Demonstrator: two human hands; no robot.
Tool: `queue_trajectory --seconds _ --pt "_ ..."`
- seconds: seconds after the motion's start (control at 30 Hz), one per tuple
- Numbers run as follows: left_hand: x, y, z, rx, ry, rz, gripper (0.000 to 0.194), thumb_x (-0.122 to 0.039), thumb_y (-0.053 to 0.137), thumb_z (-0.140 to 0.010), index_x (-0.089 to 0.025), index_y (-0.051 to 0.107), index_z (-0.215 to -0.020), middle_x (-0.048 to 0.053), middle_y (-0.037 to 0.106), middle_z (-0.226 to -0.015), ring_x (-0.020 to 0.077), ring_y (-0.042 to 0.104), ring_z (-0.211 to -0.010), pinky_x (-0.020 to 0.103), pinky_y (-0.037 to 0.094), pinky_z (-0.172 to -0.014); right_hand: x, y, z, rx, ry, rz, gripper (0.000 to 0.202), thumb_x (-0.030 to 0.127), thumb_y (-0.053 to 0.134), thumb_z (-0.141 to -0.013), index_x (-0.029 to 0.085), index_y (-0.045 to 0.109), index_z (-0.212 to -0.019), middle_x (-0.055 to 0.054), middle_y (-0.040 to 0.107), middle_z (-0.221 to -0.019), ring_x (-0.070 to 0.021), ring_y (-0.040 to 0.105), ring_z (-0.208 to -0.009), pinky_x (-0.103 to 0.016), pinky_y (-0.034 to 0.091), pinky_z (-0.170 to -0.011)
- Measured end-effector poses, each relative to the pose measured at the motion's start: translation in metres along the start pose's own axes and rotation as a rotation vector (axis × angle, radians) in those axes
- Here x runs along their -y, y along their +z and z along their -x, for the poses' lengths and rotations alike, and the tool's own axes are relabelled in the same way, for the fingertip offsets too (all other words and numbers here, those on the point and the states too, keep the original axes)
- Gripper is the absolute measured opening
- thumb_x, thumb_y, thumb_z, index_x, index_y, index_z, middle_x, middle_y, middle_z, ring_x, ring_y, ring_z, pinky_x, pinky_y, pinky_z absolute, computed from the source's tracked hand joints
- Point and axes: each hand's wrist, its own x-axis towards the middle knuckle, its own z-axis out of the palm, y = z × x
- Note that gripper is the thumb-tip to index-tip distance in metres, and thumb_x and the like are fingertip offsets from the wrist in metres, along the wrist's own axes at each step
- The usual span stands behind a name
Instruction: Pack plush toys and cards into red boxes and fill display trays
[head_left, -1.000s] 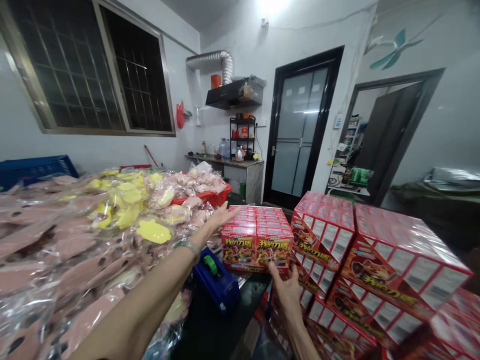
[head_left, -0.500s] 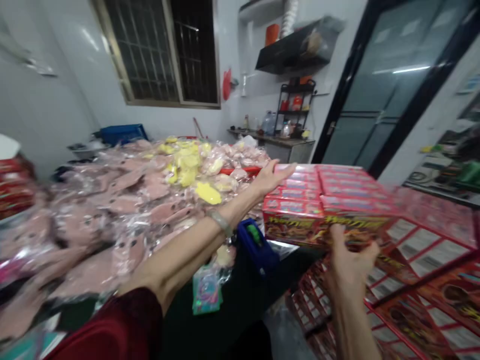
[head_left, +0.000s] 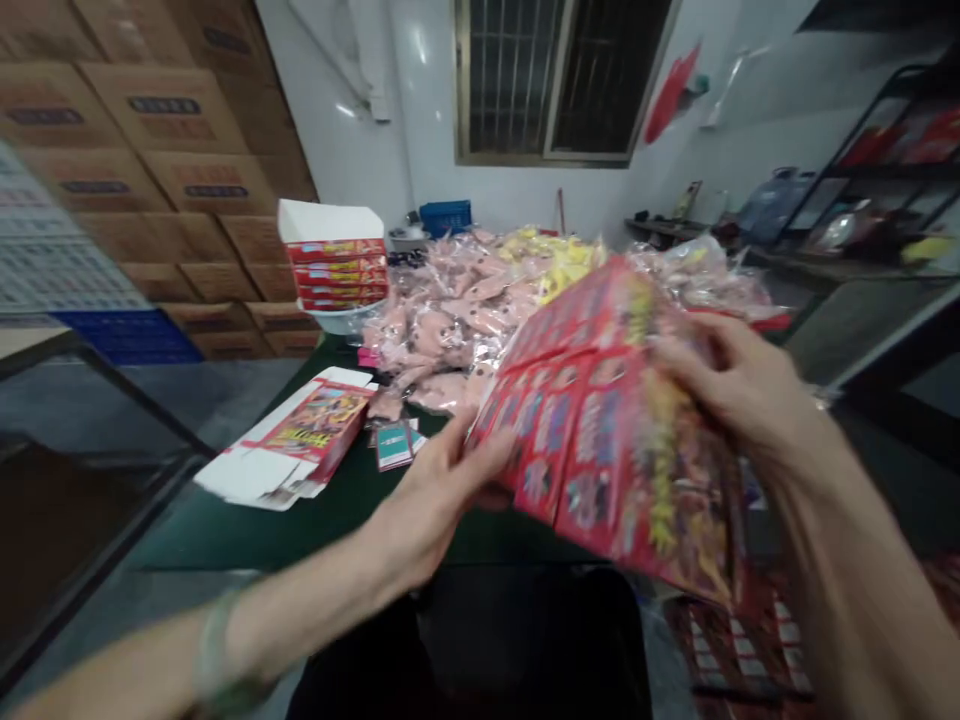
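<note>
A tilted block of red printed boxes (head_left: 570, 430), packed side by side in rows, is held up between my two hands over the green table. My left hand (head_left: 450, 480) grips its near left edge, thumb on top. My right hand (head_left: 739, 385) is closed against the opposite side, partly smeared by motion. Beyond the block lies a heap of pink pieces in clear bags (head_left: 472, 310), with yellow bagged pieces (head_left: 566, 262) among them. Unfolded red-and-white cartons (head_left: 315, 430) lie on the table to the left, beside small teal cards (head_left: 394, 445).
The green table (head_left: 225, 525) spreads before me. A white basin (head_left: 337, 318) with stacked red boxes stands at its far left. Brown cardboard cartons (head_left: 172, 110) are piled against the wall. More red boxes (head_left: 739, 650) sit low at the right. A dark chair seat (head_left: 525, 640) is below me.
The view has swung left. The boxes that my hands held at the right, above other stacked red boxes, are now over the table in front of me and tilted.
</note>
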Motion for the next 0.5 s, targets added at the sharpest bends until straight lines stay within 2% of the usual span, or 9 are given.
queue_trajectory --seconds 0.07,0.1,0.17,0.23,0.33,0.4,0.43,0.5 --pt "0.029 -0.023 0.044 -0.102 -0.083 0.109 0.052 -0.043 0.064 -0.078 -0.022 0.051 -0.124 0.010 0.060 -0.121 0.0265 0.057 -0.108 0.033 0.047 -0.079 0.024 0.038 -0.001 0.260 -0.234 -0.031 0.059 0.058 0.068 -0.062 0.020 0.062 -0.108 -0.008 0.063 -0.106 -0.0238 0.059 -0.091 -0.041 0.046 -0.081" --pt "0.043 -0.029 0.061 -0.191 -0.086 0.167 0.058 -0.042 0.066 -0.077 -0.023 0.047 -0.128 0.011 0.056 -0.128 0.0278 0.053 -0.114 0.033 0.047 -0.082 0.035 0.058 -0.001 0.372 -0.329 -0.049 0.061 0.056 0.070 -0.061 0.021 0.060 -0.110 -0.007 0.062 -0.109 -0.0235 0.058 -0.094 -0.041 0.046 -0.082" --pt "0.072 -0.032 0.085 -0.294 -0.093 0.262 0.068 -0.043 0.066 -0.077 -0.027 0.037 -0.135 0.010 0.050 -0.135 0.0286 0.047 -0.121 0.033 0.046 -0.083 0.056 0.095 0.000 0.584 -0.498 -0.072 0.065 0.052 0.074 -0.061 0.020 0.057 -0.115 -0.007 0.059 -0.112 -0.0231 0.057 -0.099 -0.041 0.046 -0.087" --pt "0.097 -0.026 0.096 -0.325 -0.129 0.340 0.073 -0.044 0.066 -0.076 -0.031 0.030 -0.139 0.009 0.047 -0.138 0.0284 0.045 -0.124 0.031 0.046 -0.077 0.072 0.129 0.003 0.792 -0.684 -0.072 0.068 0.046 0.076 -0.061 0.020 0.054 -0.120 -0.007 0.057 -0.118 -0.0234 0.055 -0.106 -0.041 0.043 -0.093" --pt "0.124 -0.017 0.098 -0.242 -0.221 0.418 0.073 -0.047 0.067 -0.074 -0.029 0.035 -0.137 0.011 0.049 -0.135 0.0287 0.045 -0.123 0.028 0.046 -0.068 0.088 0.163 0.007 1.050 -0.949 -0.045 0.070 0.038 0.077 -0.064 0.023 0.049 -0.126 -0.007 0.049 -0.132 -0.0240 0.046 -0.121 -0.042 0.036 -0.103" --pt "0.130 -0.022 0.100 -0.141 -0.295 0.352 0.066 -0.048 0.068 -0.072 -0.023 0.046 -0.130 0.014 0.058 -0.123 0.0278 0.054 -0.113 0.026 0.046 -0.063 0.089 0.167 0.009 1.105 -0.998 -0.009 0.074 0.035 0.076 -0.067 0.025 0.044 -0.132 -0.006 0.044 -0.139 -0.0245 0.040 -0.127 -0.043 0.032 -0.107" --pt "0.128 -0.030 0.102 -0.072 -0.334 0.256 0.062 -0.048 0.068 -0.072 -0.020 0.052 -0.125 0.015 0.064 -0.112 0.0264 0.061 -0.100 0.026 0.045 -0.059 0.086 0.162 0.010 1.065 -0.977 0.008 0.077 0.036 0.075 -0.068 0.026 0.040 -0.135 -0.006 0.041 -0.141 -0.0251 0.038 -0.129 -0.044 0.030 -0.108" --pt "0.116 -0.056 0.107 0.005 -0.351 -0.043 0.052 -0.050 0.068 -0.071 -0.015 0.062 -0.110 0.012 0.070 -0.084 0.0203 0.066 -0.067 0.025 0.044 -0.052 0.074 0.140 0.014 0.848 -0.880 0.018 0.077 0.039 0.071 -0.073 0.027 0.032 -0.140 -0.007 0.039 -0.143 -0.0266 0.035 -0.132 -0.048 0.028 -0.108"
